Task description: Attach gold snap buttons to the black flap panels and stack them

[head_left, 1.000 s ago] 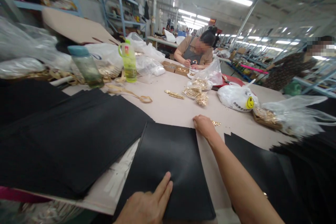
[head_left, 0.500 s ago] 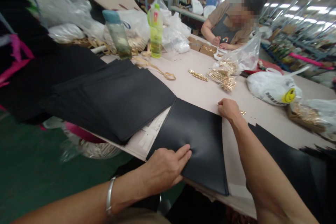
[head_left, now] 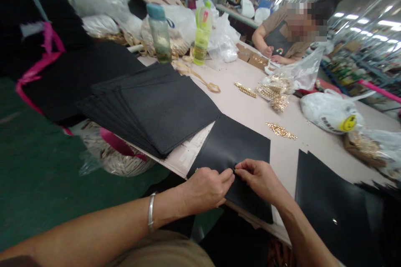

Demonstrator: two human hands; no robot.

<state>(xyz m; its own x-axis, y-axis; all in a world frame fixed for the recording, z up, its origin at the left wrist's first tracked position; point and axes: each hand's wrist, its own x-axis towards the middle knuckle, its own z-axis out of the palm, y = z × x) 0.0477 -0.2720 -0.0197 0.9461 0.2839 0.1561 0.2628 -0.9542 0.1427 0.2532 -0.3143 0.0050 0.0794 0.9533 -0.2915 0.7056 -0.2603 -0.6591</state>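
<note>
A black sheet [head_left: 247, 144] lies at the table's front edge. My left hand [head_left: 209, 187] is over its lower left part, thumb and fingertips closed near its middle. My right hand [head_left: 258, 177] meets it there in a pinch. What sits between the fingertips is too small to name. Beyond the sheet is a small pile of gold metal pieces [head_left: 281, 130]. To the left a fanned stack of black sheets [head_left: 169, 106] rests on the table. Another black sheet [head_left: 328, 192] with a small shiny piece on it lies to the right.
Two bottles [head_left: 159, 35] [head_left: 202, 35] stand at the back left beside plastic bags. Bagged gold chains [head_left: 274, 91] and a white bag [head_left: 326, 110] lie farther back. Across the table sits a person [head_left: 278, 37]. A box of gold parts [head_left: 365, 148] is at the right.
My right hand has come from the small gold pile down to the sheet's middle, beside my left fingertips. The whole view has shifted slightly, and the gold pile is now uncovered.
</note>
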